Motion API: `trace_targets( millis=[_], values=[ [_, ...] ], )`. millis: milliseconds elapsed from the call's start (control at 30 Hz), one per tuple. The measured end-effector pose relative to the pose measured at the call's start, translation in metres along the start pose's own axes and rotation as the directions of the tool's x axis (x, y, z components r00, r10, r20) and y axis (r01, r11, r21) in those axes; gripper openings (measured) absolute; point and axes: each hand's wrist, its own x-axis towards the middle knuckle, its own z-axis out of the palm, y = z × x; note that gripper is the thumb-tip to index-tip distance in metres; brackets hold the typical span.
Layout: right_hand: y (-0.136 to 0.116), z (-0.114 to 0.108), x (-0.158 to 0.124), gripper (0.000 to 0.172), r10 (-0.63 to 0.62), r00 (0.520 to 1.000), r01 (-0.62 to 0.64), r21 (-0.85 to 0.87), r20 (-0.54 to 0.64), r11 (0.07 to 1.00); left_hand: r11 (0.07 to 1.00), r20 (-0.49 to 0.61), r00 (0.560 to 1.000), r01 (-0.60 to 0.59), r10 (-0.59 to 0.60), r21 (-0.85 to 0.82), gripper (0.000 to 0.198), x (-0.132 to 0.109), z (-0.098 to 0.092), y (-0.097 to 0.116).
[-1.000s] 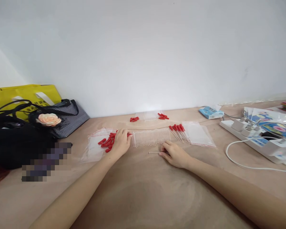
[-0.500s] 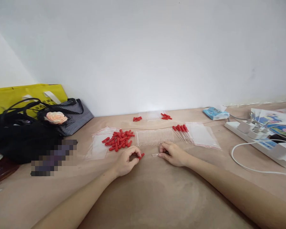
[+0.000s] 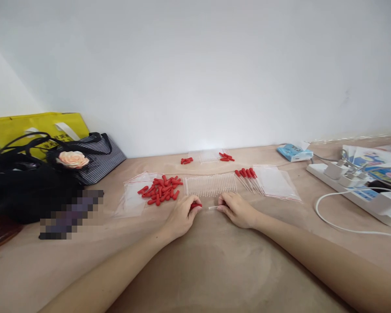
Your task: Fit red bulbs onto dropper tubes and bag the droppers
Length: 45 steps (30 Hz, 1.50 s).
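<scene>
My left hand [image 3: 181, 215] pinches a red cap [image 3: 196, 204], my right hand [image 3: 237, 210] grips a clear tube [image 3: 213, 207]; capping, I judge, needs their ends aligned.

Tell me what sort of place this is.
Probably a home piecework table against a bare wall: left hand pinches a red cap, right hand a clear tube, beside a pile of red caps; handbags and a power strip sit nearby.

Yellow bag [image 3: 35, 126] at far left, black handbag [image 3: 22, 191], striped bag [image 3: 101, 158] with peach rose [image 3: 72, 159], blue tissue pack [image 3: 295, 152], white power strip [image 3: 355, 189] on desk [image 3: 195, 269]
</scene>
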Motion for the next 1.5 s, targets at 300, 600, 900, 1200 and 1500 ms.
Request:
trace_targets(
  millis=[300, 600, 900, 1200, 1500],
  values=[
    [-0.004, 0.001, 0.001, 0.007, -0.017, 0.994, 0.036, 0.171, -0.11, 0.985, 0.991, 0.008, 0.998, -0.054, 0.055, -0.124, 0.017, 0.004, 0.005, 0.001],
    [-0.01, 0.004, 0.001, 0.008, -0.062, 0.989, 0.07, 0.057, -0.132, 0.996, 0.985, 0.001, 0.997, -0.077, 0.078, -0.153, 0.016, 0.006, 0.006, -0.003],
    [-0.013, 0.002, -0.002, 0.009, -0.102, 0.987, 0.101, -0.012, -0.124, 0.995, 0.998, 0.051, 0.999, 0.003, 0.0, -0.063, 0.017, 0.005, 0.005, 0.001],
    [-0.01, 0.003, -0.001, 0.015, -0.191, 0.979, 0.182, -0.121, -0.073, 0.976, 0.992, 0.049, 0.993, -0.114, 0.111, 0.06, 0.018, 0.001, 0.004, 0.004],
    [-0.011, 0.0, -0.002, 0.014, -0.237, 0.971, 0.235, -0.054, -0.042, 0.971, 0.943, 0.041, 0.96, -0.278, 0.275, 0.183, 0.018, -0.004, 0.008, 0.005]
  ],
)
